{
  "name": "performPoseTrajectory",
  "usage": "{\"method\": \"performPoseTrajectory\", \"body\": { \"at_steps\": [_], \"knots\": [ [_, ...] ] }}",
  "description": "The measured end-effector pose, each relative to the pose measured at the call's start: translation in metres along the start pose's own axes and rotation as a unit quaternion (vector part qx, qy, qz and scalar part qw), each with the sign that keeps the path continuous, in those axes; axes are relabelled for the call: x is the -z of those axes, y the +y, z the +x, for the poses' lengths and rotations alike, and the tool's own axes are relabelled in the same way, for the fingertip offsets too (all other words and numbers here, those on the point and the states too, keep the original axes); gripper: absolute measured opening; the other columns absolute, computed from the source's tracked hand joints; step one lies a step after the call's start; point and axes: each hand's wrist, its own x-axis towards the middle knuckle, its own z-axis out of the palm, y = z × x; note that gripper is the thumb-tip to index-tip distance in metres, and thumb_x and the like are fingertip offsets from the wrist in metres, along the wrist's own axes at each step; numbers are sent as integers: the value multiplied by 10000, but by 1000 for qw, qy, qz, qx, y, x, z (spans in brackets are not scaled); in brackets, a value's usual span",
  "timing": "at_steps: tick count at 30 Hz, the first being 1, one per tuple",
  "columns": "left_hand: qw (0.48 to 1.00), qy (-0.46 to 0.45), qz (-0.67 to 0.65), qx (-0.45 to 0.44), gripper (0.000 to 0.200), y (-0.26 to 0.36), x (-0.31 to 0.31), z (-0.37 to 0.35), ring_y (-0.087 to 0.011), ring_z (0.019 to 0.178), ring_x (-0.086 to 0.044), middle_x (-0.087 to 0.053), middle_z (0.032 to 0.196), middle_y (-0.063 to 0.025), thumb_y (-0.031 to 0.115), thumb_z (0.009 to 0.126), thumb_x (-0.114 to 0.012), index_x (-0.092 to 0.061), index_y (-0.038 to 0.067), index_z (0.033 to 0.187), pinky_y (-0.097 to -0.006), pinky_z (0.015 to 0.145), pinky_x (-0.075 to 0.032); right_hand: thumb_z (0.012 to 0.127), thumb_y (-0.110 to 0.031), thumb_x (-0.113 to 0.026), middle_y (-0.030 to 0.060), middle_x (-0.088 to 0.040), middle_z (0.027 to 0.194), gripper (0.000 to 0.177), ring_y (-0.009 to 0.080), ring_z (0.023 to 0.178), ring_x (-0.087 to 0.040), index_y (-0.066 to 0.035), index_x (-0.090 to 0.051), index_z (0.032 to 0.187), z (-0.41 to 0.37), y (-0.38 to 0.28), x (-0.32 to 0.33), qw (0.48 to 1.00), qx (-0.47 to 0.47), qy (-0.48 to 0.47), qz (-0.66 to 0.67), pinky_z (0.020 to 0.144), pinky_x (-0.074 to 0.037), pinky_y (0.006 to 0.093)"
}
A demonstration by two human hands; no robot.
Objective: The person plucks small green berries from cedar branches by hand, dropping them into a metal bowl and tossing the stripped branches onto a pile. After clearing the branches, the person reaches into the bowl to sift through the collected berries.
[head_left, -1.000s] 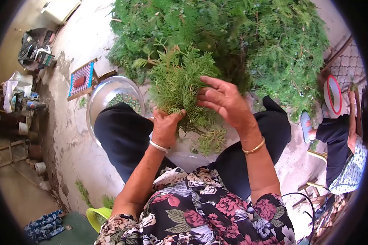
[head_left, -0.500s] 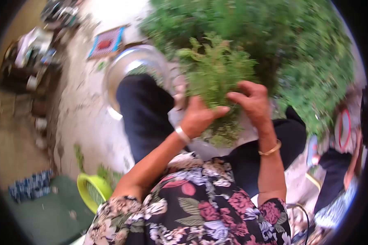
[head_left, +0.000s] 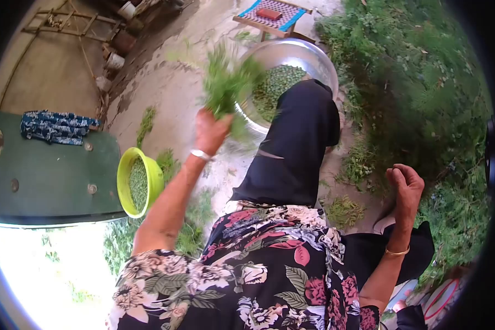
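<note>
My left hand (head_left: pixel 210 131) is closed around a bunch of green cypress-like sprigs (head_left: pixel 227 82), held out to my left over the ground beside the steel bowl (head_left: pixel 319 59). The bunch is blurred. My right hand (head_left: pixel 405 186) hangs low at the right, fingers curled, holding nothing that I can see, close to the big heap of green branches (head_left: pixel 423 82). A silver bangle sits on my left wrist and a gold one on my right. My dark-trousered knee (head_left: pixel 300 137) lies between the two hands.
The steel bowl holds small green bits. A lime-green basin (head_left: pixel 127 165) with similar bits stands at the left, beside a dark green surface (head_left: pixel 44 170) with a blue cloth (head_left: pixel 58 125). A small woven stool (head_left: pixel 272 14) stands behind the bowl. Loose sprigs litter the ground.
My head has turned left. My left hand has carried the sprig bunch away from my lap out to the left. My right hand has let go of it and dropped to the right.
</note>
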Motion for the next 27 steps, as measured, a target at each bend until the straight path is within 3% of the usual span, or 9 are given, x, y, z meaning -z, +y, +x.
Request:
{"method": "performPoseTrajectory", "body": {
  "at_steps": [1,2,4,9,11,14,18,22,27],
  "knots": [
    [960,147,-211,112,280,-33,-44,-38,-382,788,-549,-587,825,-206,86,671,-589,-591,50,949,-480,697,-425,834,-76,-603,64,-654,813,167,123,757,-618,42,-621,951,0,1,-2,1000,0,-5,-9,703,-481,237],
    [923,18,-330,197,307,-62,-43,-76,-412,816,-537,-588,853,-211,79,662,-578,-586,38,966,-468,706,-431,834,-76,-603,64,-654,813,167,123,757,-618,42,-621,951,-1,0,-5,1000,-3,-12,-8,703,-481,237],
    [951,-141,-115,250,365,-120,-36,-186,-410,846,-568,-623,901,-209,61,661,-572,-606,57,1024,-481,751,-455,844,-75,-589,70,-654,822,164,127,772,-620,48,-616,950,-5,-4,-8,999,-1,-22,-36,714,-483,243],
    [633,-612,83,466,690,-204,80,-412,-300,1025,-596,-613,1107,-182,362,541,-832,-596,-7,1073,-367,856,-492,837,-72,-586,84,-655,833,173,136,780,-622,58,-610,949,-6,2,-7,998,-20,-30,-54,726,-484,250],
    [607,-648,128,442,738,-216,74,-447,-295,1026,-597,-608,1112,-191,381,520,-844,-584,-44,1065,-359,857,-494,828,-73,-596,84,-656,836,181,139,777,-621,59,-613,949,-6,6,-8,998,-33,-22,-54,727,-481,252],
    [663,-424,-14,617,654,-221,16,-426,-314,997,-602,-609,1059,-229,337,528,-844,-587,-67,974,-381,849,-487,798,-112,-640,68,-657,812,202,141,744,-604,36,-642,935,2,4,-3,985,16,-10,-174,697,-473,261],
    [912,-211,-27,351,476,-191,-83,-247,-257,718,-627,-667,880,-160,216,578,-793,-654,-4,976,-317,671,-493,801,-102,-638,72,-657,782,180,124,709,-596,32,-650,920,-1,0,21,973,57,60,-214,670,-475,252],
    [875,1,-416,249,398,-97,-62,-6,-202,913,-613,-638,1025,-160,126,783,-661,-573,-73,1117,-302,827,-489,805,-77,-636,61,-659,785,164,111,708,-595,47,-646,913,-7,-9,53,983,28,129,-126,671,-476,237],
    [887,16,-457,-64,314,105,55,157,-171,890,-634,-664,949,-134,65,827,-631,-572,-52,1112,-268,758,-508,807,-62,-640,58,-658,785,157,101,718,-601,53,-644,913,-12,-39,86,979,49,172,-99,675,-478,231]
  ]
}}
